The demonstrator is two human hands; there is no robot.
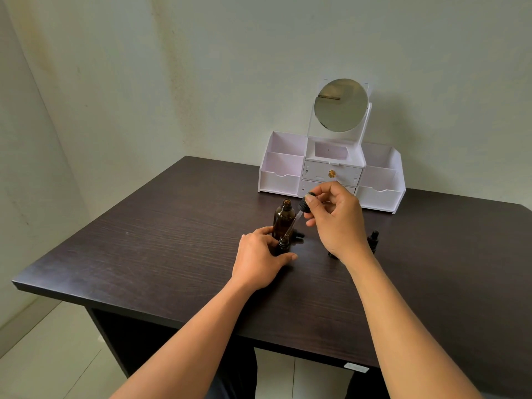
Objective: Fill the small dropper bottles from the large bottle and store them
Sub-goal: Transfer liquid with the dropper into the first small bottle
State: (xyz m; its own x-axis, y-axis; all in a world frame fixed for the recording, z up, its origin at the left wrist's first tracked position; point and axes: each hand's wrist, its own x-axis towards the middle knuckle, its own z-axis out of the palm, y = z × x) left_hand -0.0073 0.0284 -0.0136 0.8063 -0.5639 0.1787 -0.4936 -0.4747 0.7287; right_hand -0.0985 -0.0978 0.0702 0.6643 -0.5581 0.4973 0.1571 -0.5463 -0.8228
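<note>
Landmark: the large bottle (283,217) stands uncapped on the table (172,240), its amber neck open.
Bottle in work: a small dropper bottle (283,245) stands just in front of the large bottle; I cannot tell whether they touch.
Done: the large bottle is opened and this small one is open. I judge I am in the middle of filling it.
Left to do: finish this fill, cap it, then deal with the rest. A capped small bottle (373,240) waits well to the right of the large bottle; I cannot tell if it is full.
Storage: the white organiser (276,180) sits well behind the large bottle, and I see no bottle in it yet.
Left hand (259,254): low on the table, clamped round the small dropper bottle to steady it.
Right hand (336,220): raised just right of the large bottle's neck, thumb and forefinger pinching the black top of the dropper (303,207).
Dropper: it slants down and left, glass tip at the small bottle's mouth.
</note>
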